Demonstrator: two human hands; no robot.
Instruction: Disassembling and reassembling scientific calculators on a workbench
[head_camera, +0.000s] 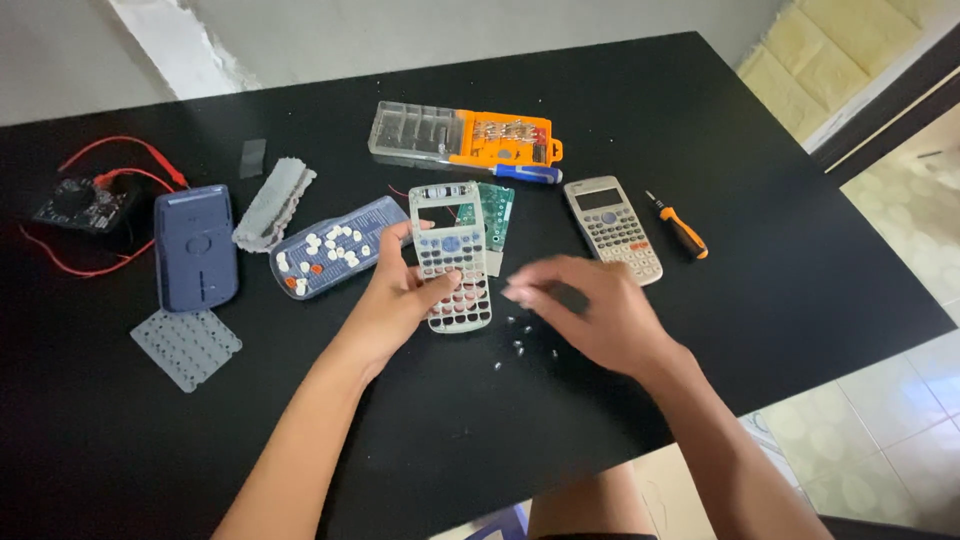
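Here the grey calculator front shell (452, 255) lies on the black table (700, 110), its left edge grasped by the left hand (392, 300). The right hand (590, 305) hovers just beside it, fingers loosely curled, grasping nothing visible, above small screws (520, 345). Behind stand a green circuit board (497, 210), a whole calculator (613, 228) and an orange screwdriver (680, 228).

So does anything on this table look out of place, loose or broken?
Nothing looks broken, but a calculator is in pieces: the left hand holds its front shell, loose keys sit in a blue cover, and small screws lie scattered under the right hand.
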